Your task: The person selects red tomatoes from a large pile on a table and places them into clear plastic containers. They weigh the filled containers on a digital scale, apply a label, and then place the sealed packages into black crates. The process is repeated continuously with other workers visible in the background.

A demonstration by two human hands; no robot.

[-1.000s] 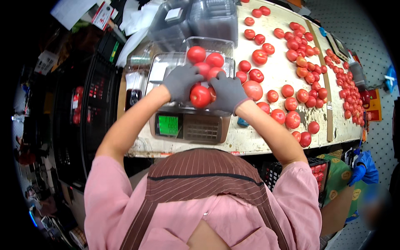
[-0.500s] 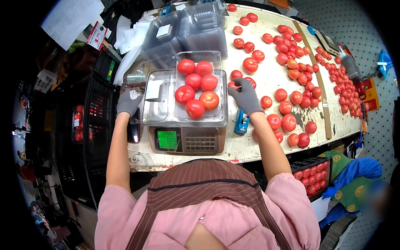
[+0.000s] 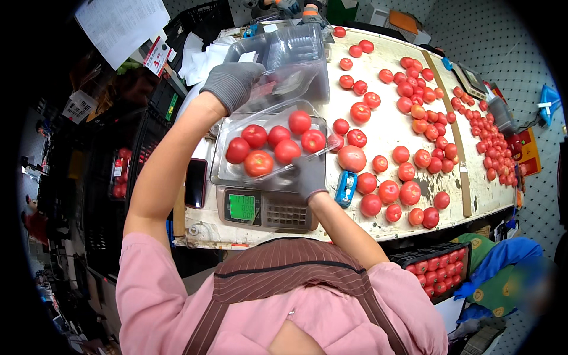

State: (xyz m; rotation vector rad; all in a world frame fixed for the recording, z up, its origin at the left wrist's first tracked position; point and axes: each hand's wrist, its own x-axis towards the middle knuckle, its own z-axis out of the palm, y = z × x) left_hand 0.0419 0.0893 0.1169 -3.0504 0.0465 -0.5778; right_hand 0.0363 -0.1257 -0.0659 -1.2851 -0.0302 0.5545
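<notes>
A clear plastic tray [image 3: 273,173] of several red tomatoes [image 3: 287,152] sits turned over the metal pan of the scale [image 3: 266,208]. My right hand [image 3: 309,179], in a grey glove, grips the tray's near right side, its fingers partly hidden behind the plastic. My left hand [image 3: 234,84], also gloved, is raised at the tray's far side. Its fingers are closed at the edge of a clear plastic lid [image 3: 296,80]; I cannot tell whether the lid is joined to the tray. A blue tape dispenser [image 3: 346,188] lies right of the scale.
Stacked clear containers [image 3: 296,44] stand behind the scale. Loose tomatoes [image 3: 410,192] spread over the table's right side, split by a wooden strip [image 3: 455,127]. A phone [image 3: 196,183] lies left of the scale. Another person's gloved hands [image 3: 299,9] show at the far edge.
My left hand has moved from beside the scale up to the lid. My right hand has left the loose tomatoes and taken hold of the tray, which has turned. A large tomato now lies above the dispenser.
</notes>
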